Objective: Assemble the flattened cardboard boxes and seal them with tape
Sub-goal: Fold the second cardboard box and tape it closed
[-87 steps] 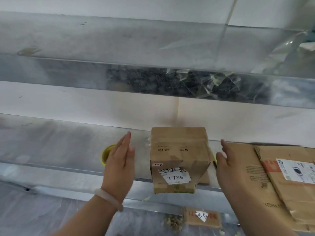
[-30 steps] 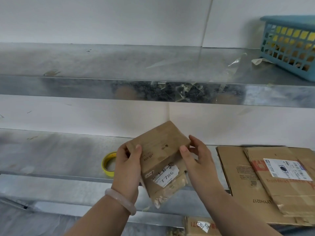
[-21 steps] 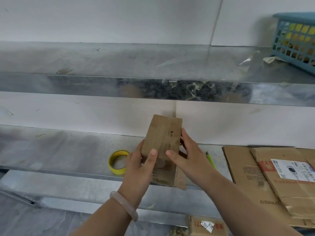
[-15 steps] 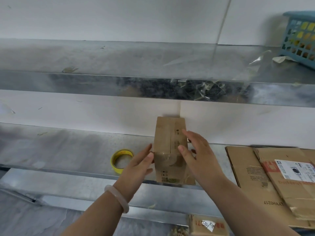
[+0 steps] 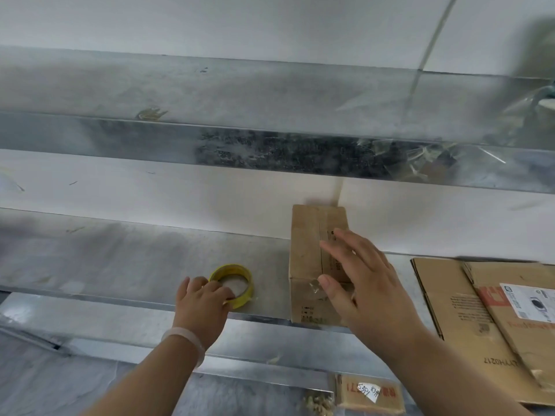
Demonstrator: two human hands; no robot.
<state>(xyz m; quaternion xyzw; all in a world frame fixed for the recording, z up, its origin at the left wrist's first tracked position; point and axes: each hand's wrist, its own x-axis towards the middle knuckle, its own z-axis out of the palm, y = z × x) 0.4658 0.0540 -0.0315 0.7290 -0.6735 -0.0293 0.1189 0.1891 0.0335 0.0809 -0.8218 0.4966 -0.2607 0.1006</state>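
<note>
A small brown cardboard box (image 5: 306, 256), folded up into shape, stands on the metal shelf (image 5: 120, 259) against the white wall. My right hand (image 5: 357, 277) lies on its top and front with the fingers spread, pressing on the closed flaps. A yellow roll of tape (image 5: 237, 279) sits on the shelf to the left of the box. My left hand (image 5: 204, 301) reaches it, fingers curled over the roll's near rim. Flattened cardboard boxes (image 5: 468, 313) lie stacked on the shelf at the right, one with a white label.
A second metal shelf (image 5: 270, 97) runs overhead with scraps of clear tape on its front edge. Below the shelf's front edge lies another flattened box (image 5: 369, 394) with a white sticker, beside some crumbs of packing.
I turned the small box in both hands and set it upright on the shelf. My left hand then left the box and moved left onto the tape roll; my right hand stayed on the box.
</note>
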